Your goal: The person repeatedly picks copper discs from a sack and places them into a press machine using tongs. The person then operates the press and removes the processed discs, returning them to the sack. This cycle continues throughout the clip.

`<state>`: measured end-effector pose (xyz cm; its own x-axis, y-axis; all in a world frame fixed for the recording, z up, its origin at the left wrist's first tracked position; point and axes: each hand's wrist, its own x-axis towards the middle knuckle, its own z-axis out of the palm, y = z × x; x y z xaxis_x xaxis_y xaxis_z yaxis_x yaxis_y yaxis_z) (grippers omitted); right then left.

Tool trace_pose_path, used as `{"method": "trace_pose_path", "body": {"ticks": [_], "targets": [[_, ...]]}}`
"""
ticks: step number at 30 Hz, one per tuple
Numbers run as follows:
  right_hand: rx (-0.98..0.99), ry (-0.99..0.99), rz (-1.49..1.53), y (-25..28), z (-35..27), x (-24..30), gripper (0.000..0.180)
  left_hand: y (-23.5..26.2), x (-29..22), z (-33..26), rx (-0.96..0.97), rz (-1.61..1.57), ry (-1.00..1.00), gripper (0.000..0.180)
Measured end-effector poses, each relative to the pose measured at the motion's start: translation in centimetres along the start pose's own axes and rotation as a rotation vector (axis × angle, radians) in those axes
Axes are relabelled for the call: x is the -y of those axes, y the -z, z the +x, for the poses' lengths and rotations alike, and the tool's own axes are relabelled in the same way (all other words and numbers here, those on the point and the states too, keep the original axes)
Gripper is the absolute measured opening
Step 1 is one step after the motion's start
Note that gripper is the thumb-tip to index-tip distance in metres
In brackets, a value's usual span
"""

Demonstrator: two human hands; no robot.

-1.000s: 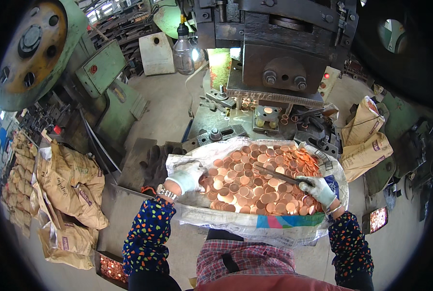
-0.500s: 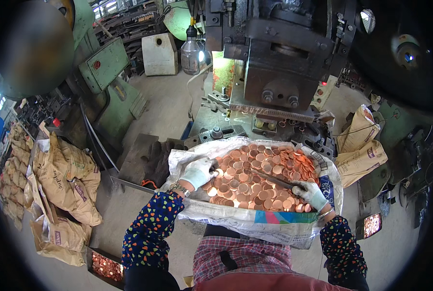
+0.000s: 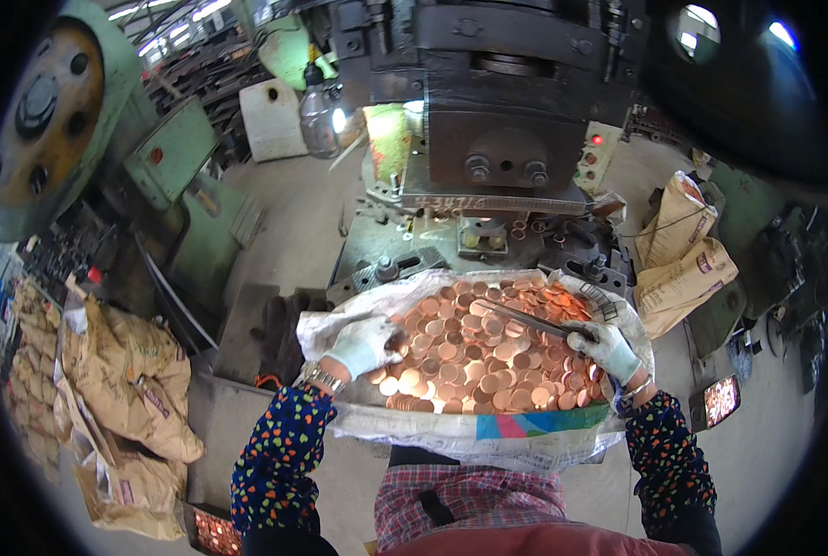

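Observation:
A white woven sack (image 3: 488, 435) lies open in front of me, heaped with several round copper discs (image 3: 488, 352). My left hand (image 3: 363, 345), in a white glove, rests on the left side of the heap with its fingers curled on some discs. My right hand (image 3: 604, 347), also gloved, grips a thin dark metal rod (image 3: 525, 320) that slants up and left across the discs. Both forearms wear dark sleeves with coloured dots.
A big dark press machine (image 3: 497, 120) stands just behind the sack, its bed (image 3: 488, 246) holding small parts. A green machine (image 3: 71, 139) is at left. Tan paper sacks (image 3: 127, 389) lie at left, others (image 3: 683, 259) at right. A lit bulb (image 3: 319, 116) hangs above.
The view has tilted so the sack sits slightly higher and nearer. My left hand slid a little inward on the discs. My right hand still holds the rod in the same place.

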<state>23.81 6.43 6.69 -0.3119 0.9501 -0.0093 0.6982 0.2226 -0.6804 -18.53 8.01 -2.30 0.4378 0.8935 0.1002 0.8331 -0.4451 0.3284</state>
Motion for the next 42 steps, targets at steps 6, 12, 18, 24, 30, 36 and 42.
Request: {"method": "trace_pose_path", "body": {"ticks": [6, 12, 18, 24, 30, 36, 42], "targets": [[-0.136, 0.147, -0.1, 3.8, 3.8, 0.0, 0.034, 0.4, -0.1, 0.0, -0.175, 0.077, -0.072, 0.039], [-0.366, 0.34, -0.659, 5.3, 10.2, -0.7, 0.033, 1.8, -0.5, 1.0, -0.14, -0.032, -0.068, 0.04], [-0.358, 0.329, -0.964, 4.4, 14.7, -0.8, 0.03, 3.6, -1.5, 7.3, -0.163, -0.432, 0.018, 0.022], [-0.493, 0.302, -0.71, 4.7, 15.6, -2.5, 0.029, 1.4, -2.1, 17.2, -0.386, -1.123, 0.225, 0.017], [-0.338, 0.287, -0.737, 4.8, 13.6, -2.2, 0.03, -2.0, -1.0, 24.1, -0.604, -0.936, 0.378, 0.03], [-0.4, 0.244, -0.869, 3.3, 15.2, -2.3, 0.031, -2.8, -2.6, 25.6, -0.678, -0.51, 0.416, 0.035], [-0.351, 0.233, -0.53, 4.6, 13.3, -3.4, 0.034, -1.7, -3.8, 26.2, -0.594, 0.033, 0.326, 0.04]]}}
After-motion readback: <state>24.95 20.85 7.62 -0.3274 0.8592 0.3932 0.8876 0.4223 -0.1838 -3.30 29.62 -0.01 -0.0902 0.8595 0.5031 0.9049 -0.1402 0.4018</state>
